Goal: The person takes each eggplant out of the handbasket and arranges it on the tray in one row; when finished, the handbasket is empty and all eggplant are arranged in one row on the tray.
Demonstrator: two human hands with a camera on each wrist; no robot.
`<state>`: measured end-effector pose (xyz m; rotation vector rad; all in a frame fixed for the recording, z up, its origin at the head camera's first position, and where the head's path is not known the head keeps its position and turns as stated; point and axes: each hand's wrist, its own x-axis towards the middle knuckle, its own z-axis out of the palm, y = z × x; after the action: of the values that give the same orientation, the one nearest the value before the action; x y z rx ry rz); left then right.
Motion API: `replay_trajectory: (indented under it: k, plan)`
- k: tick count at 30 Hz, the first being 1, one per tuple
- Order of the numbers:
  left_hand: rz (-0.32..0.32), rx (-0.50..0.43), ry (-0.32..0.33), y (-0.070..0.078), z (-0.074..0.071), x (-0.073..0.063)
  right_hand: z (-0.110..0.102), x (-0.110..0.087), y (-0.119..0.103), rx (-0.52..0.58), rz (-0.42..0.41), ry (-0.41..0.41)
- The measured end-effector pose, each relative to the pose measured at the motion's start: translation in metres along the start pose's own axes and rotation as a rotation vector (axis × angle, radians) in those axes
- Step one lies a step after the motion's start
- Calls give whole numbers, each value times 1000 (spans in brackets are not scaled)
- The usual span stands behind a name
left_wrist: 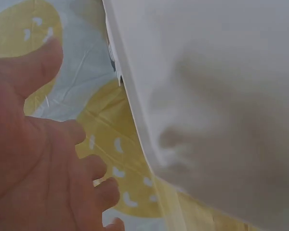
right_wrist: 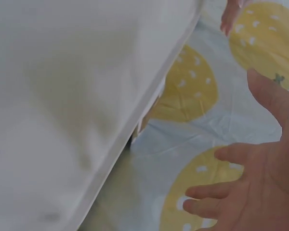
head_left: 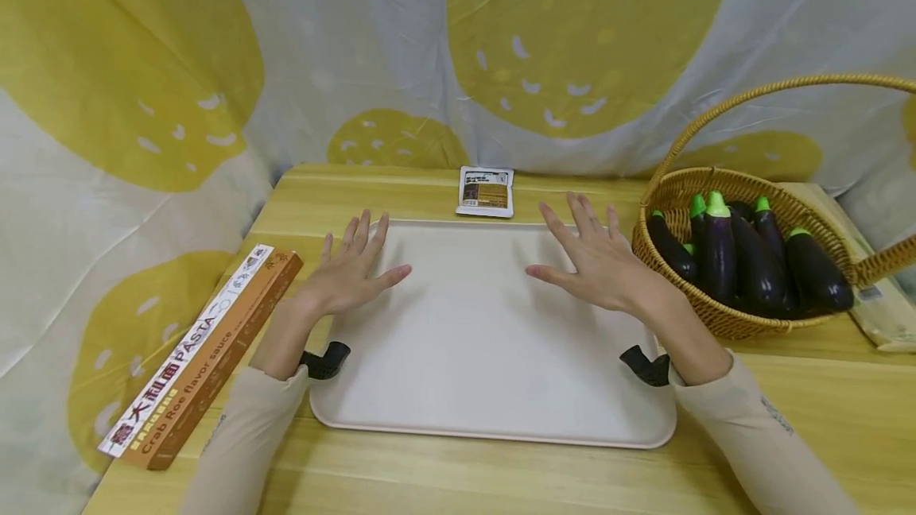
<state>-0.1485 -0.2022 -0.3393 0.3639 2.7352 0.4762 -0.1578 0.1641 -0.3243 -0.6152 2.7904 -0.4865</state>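
Note:
A white rectangular tray (head_left: 494, 340) with rounded corners lies on the wooden table. Over its left part hovers my left hand (head_left: 351, 269), palm down with fingers spread and nothing held. My right hand (head_left: 594, 261) is spread the same way above the tray's right part, also holding nothing. In the left wrist view the left hand (left_wrist: 43, 144) shows its bare palm beside the tray (left_wrist: 212, 96). The right wrist view has the right hand (right_wrist: 260, 178) with its fingers apart, and the tray's edge (right_wrist: 149, 96) running diagonally past it.
A long pasta box (head_left: 200, 364) lies on the left of the table (head_left: 458, 475). Behind the tray is a small printed sachet (head_left: 487, 191). At right stands a handled wicker basket (head_left: 730, 324) of eggplants (head_left: 758, 261), with a beige package (head_left: 887, 308) beside it.

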Motion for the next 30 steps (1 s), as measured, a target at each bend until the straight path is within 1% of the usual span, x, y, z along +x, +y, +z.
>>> replay_trajectory:
  k: [6, 10, 13, 16, 21, 24, 27, 30]
  plan:
    - [-20, -82, -99, -15, 0, -3, -13, -11, 8, 34, 19, 12]
    - [-48, -118, -135, -20, 2, -2, -22, -20, 12, 48, 25, 20]
    - [-77, -136, -155, -25, 2, -3, -29, -29, 12, 97, 24, -3]
    - [-93, -144, -176, -29, 3, -4, -36, -41, 11, 140, 26, -33]
    - [-74, -154, -189, -35, 4, -6, -48, -60, 13, 161, 36, -61]
    - [-56, -155, -189, -39, 6, -6, -55, -72, 19, 170, 36, -67]
    - [-30, -164, -200, -44, 5, -7, -61, -84, 31, 185, 32, -63]
    - [12, -199, -231, -50, 3, -9, -66, -96, 47, 194, 33, -50]
